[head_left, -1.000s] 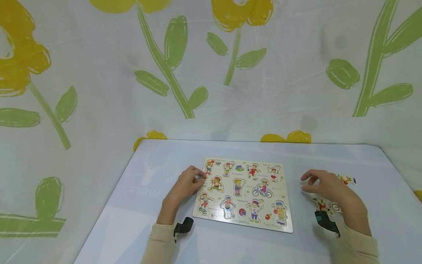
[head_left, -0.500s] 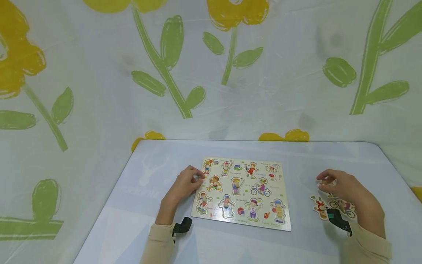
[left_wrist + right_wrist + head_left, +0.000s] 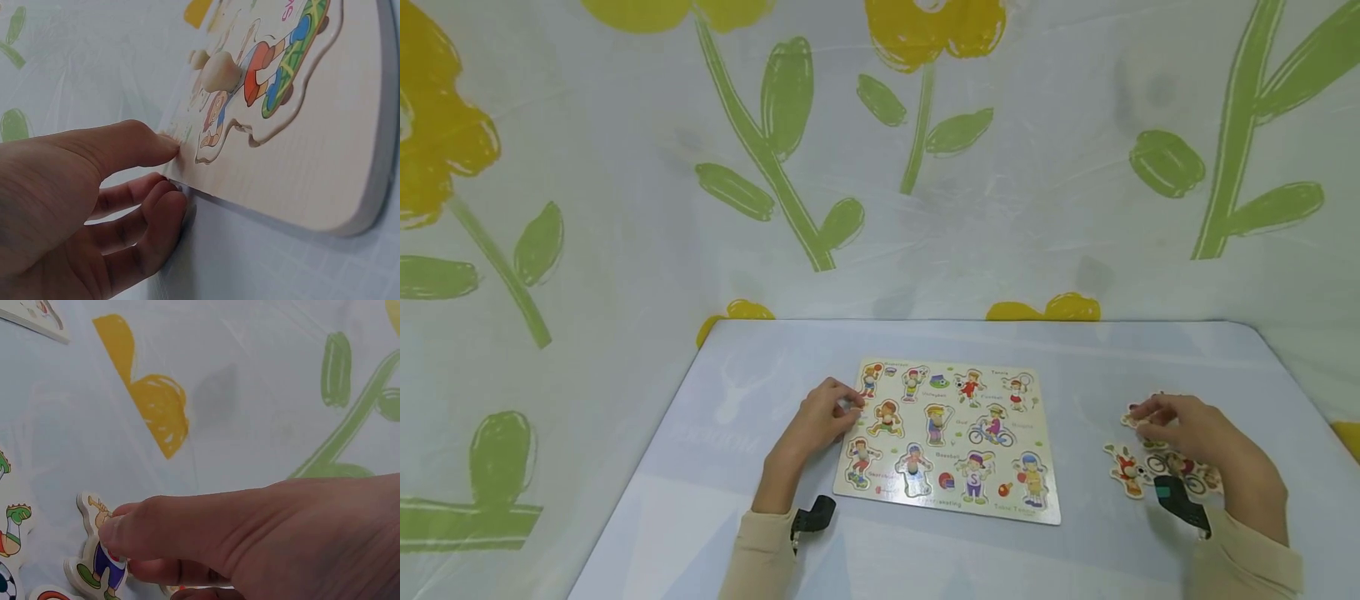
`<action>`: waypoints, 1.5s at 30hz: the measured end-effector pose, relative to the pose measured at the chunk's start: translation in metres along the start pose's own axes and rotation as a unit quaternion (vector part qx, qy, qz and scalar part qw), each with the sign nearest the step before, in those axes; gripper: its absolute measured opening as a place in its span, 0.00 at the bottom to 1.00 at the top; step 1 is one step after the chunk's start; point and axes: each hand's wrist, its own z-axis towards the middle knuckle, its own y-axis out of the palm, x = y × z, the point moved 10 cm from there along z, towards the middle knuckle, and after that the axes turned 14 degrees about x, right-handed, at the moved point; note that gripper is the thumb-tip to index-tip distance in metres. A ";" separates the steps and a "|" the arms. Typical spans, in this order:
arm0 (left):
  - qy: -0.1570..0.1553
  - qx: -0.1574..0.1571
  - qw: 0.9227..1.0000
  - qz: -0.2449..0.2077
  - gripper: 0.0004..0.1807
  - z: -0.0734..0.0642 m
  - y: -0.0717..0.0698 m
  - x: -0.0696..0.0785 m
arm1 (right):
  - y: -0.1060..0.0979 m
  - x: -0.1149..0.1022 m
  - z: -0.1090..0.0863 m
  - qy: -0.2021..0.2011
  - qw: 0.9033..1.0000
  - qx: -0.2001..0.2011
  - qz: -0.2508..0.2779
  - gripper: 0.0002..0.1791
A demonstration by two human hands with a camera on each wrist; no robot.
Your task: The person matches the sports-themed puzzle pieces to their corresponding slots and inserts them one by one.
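A wooden peg puzzle board (image 3: 880, 454) printed with sports figures lies on the table. My left hand (image 3: 827, 412) grips its left edge. In the left wrist view the thumb (image 3: 159, 149) presses on top and the curled fingers sit at the edge below. At the right my right hand (image 3: 1195, 425) pinches a flat puzzle piece (image 3: 100, 565), a figure with purple trousers and green shoes. Its upper part is covered by the thumb (image 3: 125, 534). Nearer me lie a footballer piece (image 3: 1126, 473) and a bicycle piece (image 3: 1195, 479), the latter partly under the wrist.
The white table (image 3: 940, 558) meets a flower-printed cloth wall (image 3: 1000, 217) at its back edge. Knobs stick up from the board's figures, one wooden knob (image 3: 222, 72) showing large in the left wrist view. A black wrist camera (image 3: 1180, 500) hangs beneath the right wrist.
My right hand has moved right to the loose pieces and now pinches one. The left hand stays at the board's edge. The whole head view has shifted slightly.
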 end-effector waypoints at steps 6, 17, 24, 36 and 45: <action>-0.006 0.001 1.000 -0.002 0.06 -0.001 -0.001 -0.002 | 0.002 0.002 0.000 0.011 1.000 -0.004 0.009 0.19; -0.001 0.003 1.000 0.000 0.06 -0.002 -0.002 -0.001 | 0.005 0.004 0.003 0.029 0.999 -0.009 0.019 0.16; 0.004 0.002 1.000 -0.002 0.06 -0.003 -0.002 -0.001 | 0.004 0.004 0.004 0.018 1.000 0.005 0.009 0.15; 0.007 0.002 1.000 0.000 0.06 -0.001 -0.001 0.000 | 0.002 0.005 0.003 0.023 0.999 0.029 -0.006 0.14; 0.005 0.006 1.000 0.002 0.06 -0.001 -0.001 0.000 | 0.000 0.002 0.001 0.021 0.999 0.037 -0.004 0.14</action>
